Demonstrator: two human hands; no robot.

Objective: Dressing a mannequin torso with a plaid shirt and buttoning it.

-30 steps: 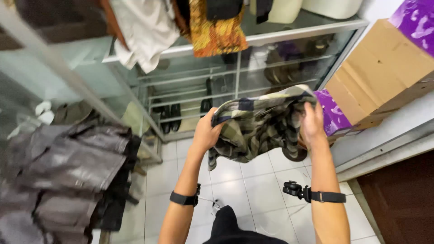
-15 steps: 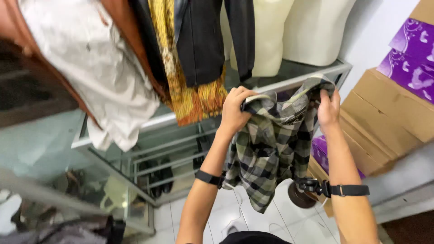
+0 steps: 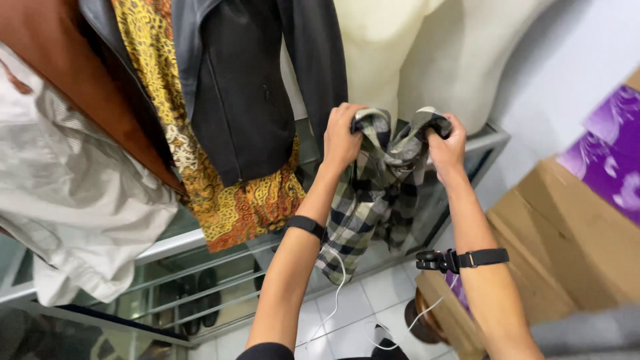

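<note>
My left hand (image 3: 343, 137) and right hand (image 3: 447, 141) each gripped a shoulder of the black-and-cream checked flannel shirt (image 3: 373, 200), lifted before the cream mannequin torso (image 3: 427, 53); it hung unhung, no hanger visible.

Left hand (image 3: 343, 137) and right hand (image 3: 447, 143) each clutch the plaid shirt (image 3: 373, 193) beside a black jacket (image 3: 257, 87).

Hanging at left: white shirt (image 3: 73, 200), brown garment (image 3: 73, 73), yellow patterned fabric (image 3: 220, 180), black leather jacket (image 3: 247, 87). Cream mannequin torsos (image 3: 427, 53) stand behind on the glass shelf unit (image 3: 167, 260). Dark shoes (image 3: 197, 300) on a lower shelf. Cardboard box (image 3: 567, 240) and purple box (image 3: 607, 167) at right. White tiled floor (image 3: 373, 300) below.
</note>
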